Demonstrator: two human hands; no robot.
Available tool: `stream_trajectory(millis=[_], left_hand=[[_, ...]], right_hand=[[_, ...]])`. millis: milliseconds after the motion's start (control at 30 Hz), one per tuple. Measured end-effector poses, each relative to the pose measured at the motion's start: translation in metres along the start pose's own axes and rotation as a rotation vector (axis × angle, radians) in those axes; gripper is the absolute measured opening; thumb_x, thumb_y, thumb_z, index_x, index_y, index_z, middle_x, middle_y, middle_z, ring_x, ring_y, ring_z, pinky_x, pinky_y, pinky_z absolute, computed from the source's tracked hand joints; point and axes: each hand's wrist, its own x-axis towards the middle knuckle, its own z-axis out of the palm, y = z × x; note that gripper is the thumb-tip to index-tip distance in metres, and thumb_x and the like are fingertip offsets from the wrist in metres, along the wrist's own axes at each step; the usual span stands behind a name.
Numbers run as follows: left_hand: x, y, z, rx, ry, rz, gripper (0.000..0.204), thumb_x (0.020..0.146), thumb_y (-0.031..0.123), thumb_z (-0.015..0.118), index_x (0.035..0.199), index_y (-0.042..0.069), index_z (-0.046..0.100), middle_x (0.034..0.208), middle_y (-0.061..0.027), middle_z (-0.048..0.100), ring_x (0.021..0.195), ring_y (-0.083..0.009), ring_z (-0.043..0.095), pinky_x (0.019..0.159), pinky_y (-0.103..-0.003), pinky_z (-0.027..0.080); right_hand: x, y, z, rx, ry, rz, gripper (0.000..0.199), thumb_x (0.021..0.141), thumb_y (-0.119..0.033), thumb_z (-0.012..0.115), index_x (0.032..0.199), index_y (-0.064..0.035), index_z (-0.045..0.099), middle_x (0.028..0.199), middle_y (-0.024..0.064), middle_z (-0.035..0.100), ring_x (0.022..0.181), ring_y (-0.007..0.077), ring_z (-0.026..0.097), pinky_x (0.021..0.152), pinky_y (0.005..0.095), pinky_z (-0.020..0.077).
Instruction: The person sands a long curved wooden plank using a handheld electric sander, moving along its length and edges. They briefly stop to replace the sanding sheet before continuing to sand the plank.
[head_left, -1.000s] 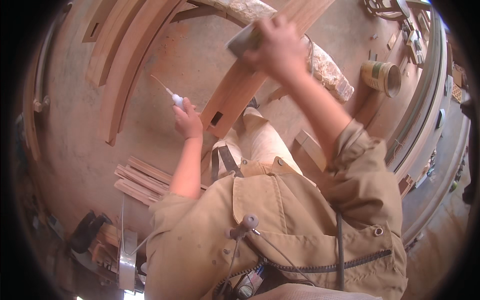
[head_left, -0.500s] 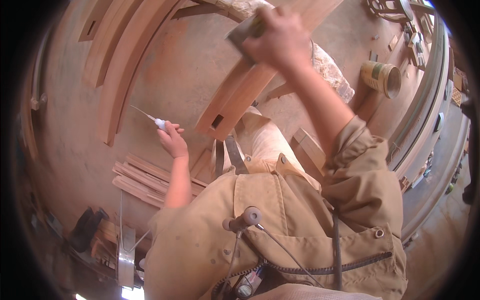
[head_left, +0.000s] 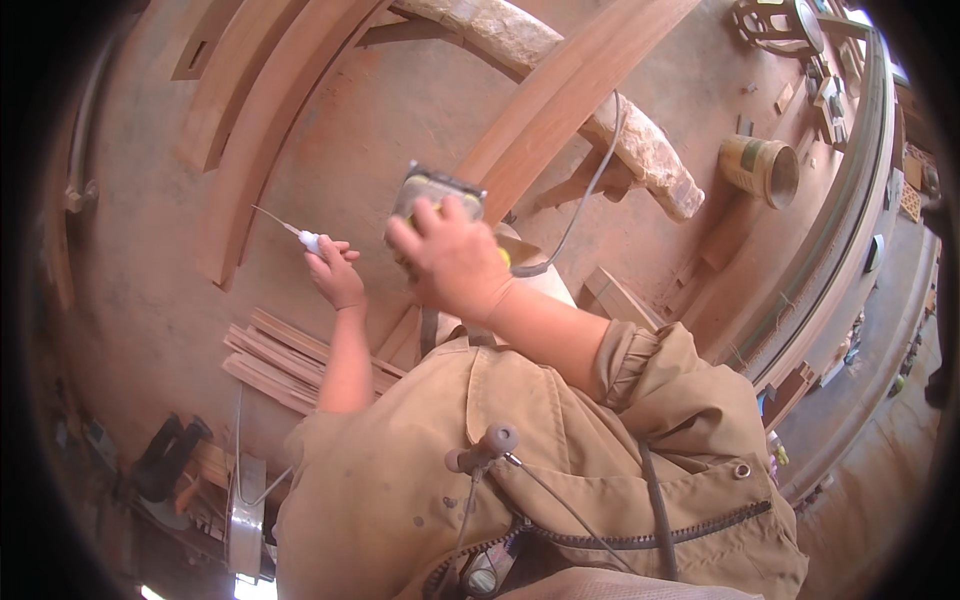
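Since half a second ago the right hand (head_left: 455, 262) has dropped from high over the long plank (head_left: 560, 105) to just above the plank's near end, bringing the small power sander (head_left: 435, 195) down with it. Its fingers are wrapped over the sander's top and clamped on the body, palm pressing from above, which suits bearing the flat pad down on wood. A dark cord (head_left: 590, 190) loops away from the tool to the far side of these fingers, slack enough to let it travel.

Meanwhile the left hand (head_left: 335, 275) has shifted only a little and sits just beside the right, on its left. Its fingers are closed around the pale handle of a thin pointed tool (head_left: 290, 228), the slim shaft angled up and away from the work, as if kept clear while the sander is in use. Whether it is an awl or a small screwdriver is hard to tell at this size.

Below the left fingers lies a stack of thin wood strips (head_left: 285, 360) on the dusty floor (head_left: 380, 130). Well beyond the right fingers a tin can (head_left: 762, 170) lies on its side.
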Motion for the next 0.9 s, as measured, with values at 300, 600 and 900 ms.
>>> stream_trajectory(millis=[300, 600, 900], left_hand=[[-0.033, -0.021, -0.024, -0.045, -0.071, 0.036, 0.035, 0.099, 0.033, 0.042, 0.102, 0.000, 0.050, 0.075, -0.0054, 0.059, 0.057, -0.0115, 0.057, 0.052, -0.022, 0.042], [-0.044, -0.060, -0.059, -0.027, -0.047, -0.017, 0.034, 0.099, 0.033, 0.042, 0.104, 0.000, 0.050, 0.076, -0.0040, 0.059, 0.058, -0.0107, 0.055, 0.054, -0.023, 0.042], [-0.046, -0.058, -0.078, -0.063, 0.013, -0.022, 0.031, 0.098, 0.032, 0.045, 0.098, 0.001, 0.052, 0.076, -0.0041, 0.061, 0.059, -0.0117, 0.057, 0.054, -0.026, 0.044]], right_hand=[[0.079, 0.120, -0.078, -0.244, 0.352, 0.520, 0.049, 0.066, -0.033, 0.065, 0.111, -0.0176, 0.060, 0.107, 0.0100, 0.057, 0.103, 0.0291, 0.056, 0.081, 0.0413, 0.0495], [0.010, -0.004, -0.007, -0.149, -0.029, 0.100, 0.039, 0.069, -0.028, 0.070, 0.101, -0.0142, 0.052, 0.102, 0.0118, 0.048, 0.097, 0.0311, 0.052, 0.067, 0.0393, 0.0538], [0.005, -0.017, 0.004, -0.139, -0.032, 0.080, 0.049, 0.065, -0.031, 0.075, 0.106, -0.0169, 0.052, 0.104, 0.0097, 0.048, 0.100, 0.0296, 0.051, 0.070, 0.0408, 0.0540]])
